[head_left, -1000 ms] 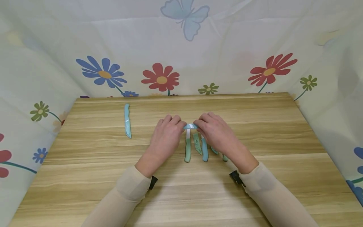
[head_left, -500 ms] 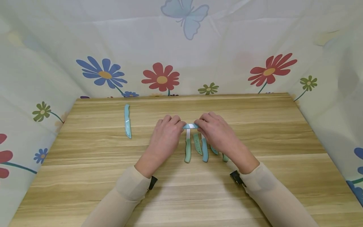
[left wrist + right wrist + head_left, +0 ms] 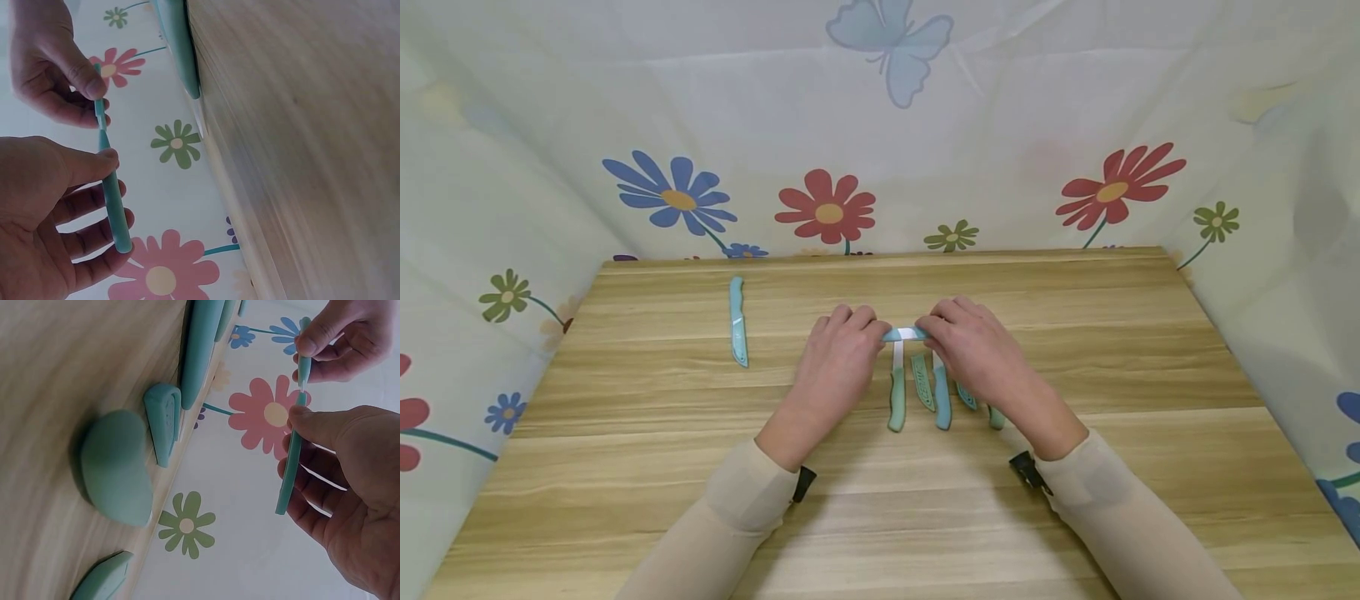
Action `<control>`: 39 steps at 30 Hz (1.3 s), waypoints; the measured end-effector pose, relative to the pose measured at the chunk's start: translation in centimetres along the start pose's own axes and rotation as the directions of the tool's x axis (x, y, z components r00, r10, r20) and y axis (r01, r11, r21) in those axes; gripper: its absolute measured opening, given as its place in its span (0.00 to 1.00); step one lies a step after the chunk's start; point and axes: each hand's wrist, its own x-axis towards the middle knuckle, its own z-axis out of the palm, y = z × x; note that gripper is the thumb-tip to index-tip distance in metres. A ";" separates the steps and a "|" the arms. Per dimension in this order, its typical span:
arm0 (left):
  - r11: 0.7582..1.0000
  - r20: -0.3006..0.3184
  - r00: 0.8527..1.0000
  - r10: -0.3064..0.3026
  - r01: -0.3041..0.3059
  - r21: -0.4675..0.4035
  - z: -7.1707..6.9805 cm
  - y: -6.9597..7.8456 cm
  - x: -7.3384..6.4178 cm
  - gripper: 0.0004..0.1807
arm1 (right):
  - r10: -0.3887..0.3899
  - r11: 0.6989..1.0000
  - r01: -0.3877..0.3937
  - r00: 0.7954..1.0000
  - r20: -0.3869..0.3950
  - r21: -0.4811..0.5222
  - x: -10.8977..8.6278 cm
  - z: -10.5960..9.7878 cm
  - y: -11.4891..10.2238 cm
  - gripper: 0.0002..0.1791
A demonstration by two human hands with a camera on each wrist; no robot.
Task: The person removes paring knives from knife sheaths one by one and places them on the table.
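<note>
My left hand [image 3: 844, 350] pinches the blue-green handle [image 3: 115, 209] of a small knife between thumb and fingers. At the other end, my right hand [image 3: 973, 346] pinches the knife's sheath [image 3: 289, 478]. A short stretch of white blade [image 3: 908, 333] shows between the two hands, held level above the table. Just below them lie a green-handled knife [image 3: 897, 400] with a bare white blade, a green sheath [image 3: 922, 383] and a blue-handled knife [image 3: 942, 400]. A blue sheath [image 3: 967, 397] and another green handle [image 3: 996, 417] are partly hidden by my right hand and wrist.
A sheathed blue knife [image 3: 739, 321] lies alone at the left of the wooden table [image 3: 880, 517]. A flower-print curtain [image 3: 1000, 125] hangs behind the table's back edge and along both sides.
The white stretch of blade between the hands is slightly longer, as my right hand has shifted a little to the right with the sheath. The knives and sheaths on the table stay put.
</note>
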 end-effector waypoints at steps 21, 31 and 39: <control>1.000 -0.013 1.000 -0.012 0.012 -0.005 -0.3 -0.2 -0.1 0.12 | -0.015 1.000 0.015 1.000 -0.017 -0.009 -0.1 -0.2 0.4 0.13; 1.000 -0.019 1.000 -0.011 0.011 -0.006 -0.2 -0.3 -0.1 0.12 | -0.016 1.000 0.016 1.000 -0.020 -0.008 -0.2 -0.3 0.4 0.13; 1.000 -0.022 1.000 -0.015 0.015 -0.005 -0.2 -0.4 -0.2 0.12 | -0.011 1.000 0.011 1.000 -0.018 -0.002 -0.2 -0.3 0.5 0.13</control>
